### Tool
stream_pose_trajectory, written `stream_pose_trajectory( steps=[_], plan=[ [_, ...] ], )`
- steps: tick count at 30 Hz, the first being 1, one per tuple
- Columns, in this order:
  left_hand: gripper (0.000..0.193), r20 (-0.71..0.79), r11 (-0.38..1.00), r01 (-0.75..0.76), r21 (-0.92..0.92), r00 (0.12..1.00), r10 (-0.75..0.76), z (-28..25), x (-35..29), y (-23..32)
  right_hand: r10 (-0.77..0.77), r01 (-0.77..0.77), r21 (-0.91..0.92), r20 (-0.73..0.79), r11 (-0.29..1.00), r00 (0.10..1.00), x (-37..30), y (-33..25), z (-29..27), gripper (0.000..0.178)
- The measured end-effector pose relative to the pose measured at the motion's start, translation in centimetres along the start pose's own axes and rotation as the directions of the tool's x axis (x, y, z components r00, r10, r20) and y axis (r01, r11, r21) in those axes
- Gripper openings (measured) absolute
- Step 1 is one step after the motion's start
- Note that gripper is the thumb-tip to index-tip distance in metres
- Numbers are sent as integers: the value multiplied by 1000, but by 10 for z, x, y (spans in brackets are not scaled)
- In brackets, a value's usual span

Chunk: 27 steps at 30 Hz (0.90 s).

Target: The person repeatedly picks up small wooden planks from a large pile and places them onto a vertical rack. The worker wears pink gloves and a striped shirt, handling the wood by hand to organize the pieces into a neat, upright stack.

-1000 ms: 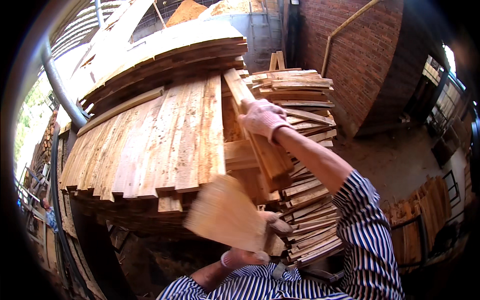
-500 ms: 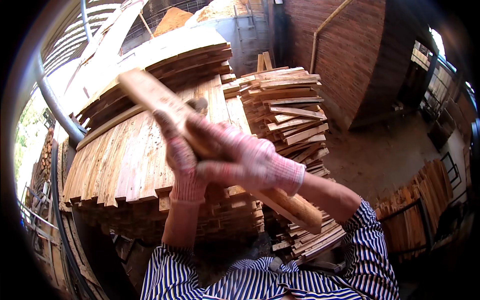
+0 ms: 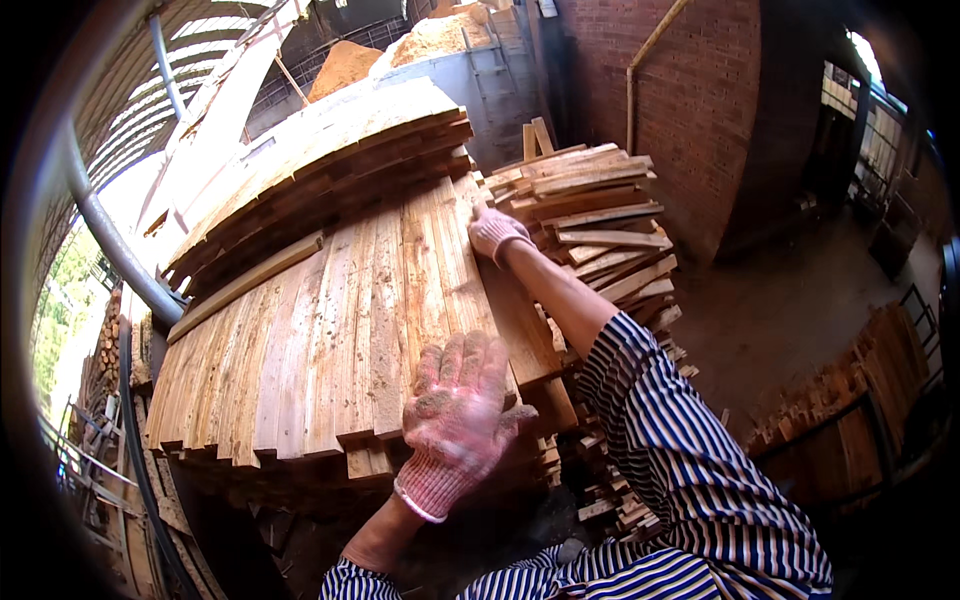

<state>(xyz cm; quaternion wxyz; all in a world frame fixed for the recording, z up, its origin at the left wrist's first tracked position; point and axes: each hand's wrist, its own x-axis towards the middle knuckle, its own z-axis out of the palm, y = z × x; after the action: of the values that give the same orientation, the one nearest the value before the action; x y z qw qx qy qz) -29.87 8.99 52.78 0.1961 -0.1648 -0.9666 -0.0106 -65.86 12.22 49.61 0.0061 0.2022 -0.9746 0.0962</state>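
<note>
My left hand (image 3: 458, 405), in a dirt-stained pink knit glove, lies flat with fingers stretched out over the near ends of the planks. Farther off, my right hand (image 3: 497, 232), in a matching glove, has its fingers closed at the far right edge of the top layer, on the outermost wooden plank (image 3: 464, 270). Its fingertips are partly hidden. The layer of planks (image 3: 330, 340) lies side by side on a large stack. Beyond my right wrist, a lower board (image 3: 520, 325) sticks out along the stack's side.
A higher tier of planks (image 3: 330, 150) rises at the back of the stack, with a loose plank (image 3: 245, 285) along its foot. Uneven boards (image 3: 610, 235) are piled to the right, before a brick wall (image 3: 680, 130). A curved metal pipe (image 3: 110, 230) stands left.
The thick wooden piece that both hands held aloft is out of them. My hands have parted: the right reached forward to the layer's edge, the left came down flat near the front.
</note>
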Motion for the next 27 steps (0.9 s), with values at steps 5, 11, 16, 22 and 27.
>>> stream_pose_trajectory(
  steps=[5, 11, 16, 22, 27],
  plan=[
    [70, -196, 992, -42, -122, 980, 17, 2, -1, 5, 40, 5, 523, -76, 852, 996, -64, 6, -29, 70],
    [48, -232, 514, -356, -780, 928, 292, 70, -15, 113, 232, 394, 705, -615, 589, 754, -223, 184, -8, 58],
    [44, 590, 398, 443, -804, 684, 429, 267, -89, 202, 879, -170, 962, -115, 215, 462, -391, 316, 148, 64],
    [30, 936, 309, 945, -109, -7, 351, 535, -122, 222, 827, -419, 806, 528, -418, 190, -575, 267, 377, 58],
    [57, 973, -381, 921, 76, 15, 231, 745, -75, 210, 556, -418, 488, 830, -766, -49, -655, 214, 506, 53]
  ],
)
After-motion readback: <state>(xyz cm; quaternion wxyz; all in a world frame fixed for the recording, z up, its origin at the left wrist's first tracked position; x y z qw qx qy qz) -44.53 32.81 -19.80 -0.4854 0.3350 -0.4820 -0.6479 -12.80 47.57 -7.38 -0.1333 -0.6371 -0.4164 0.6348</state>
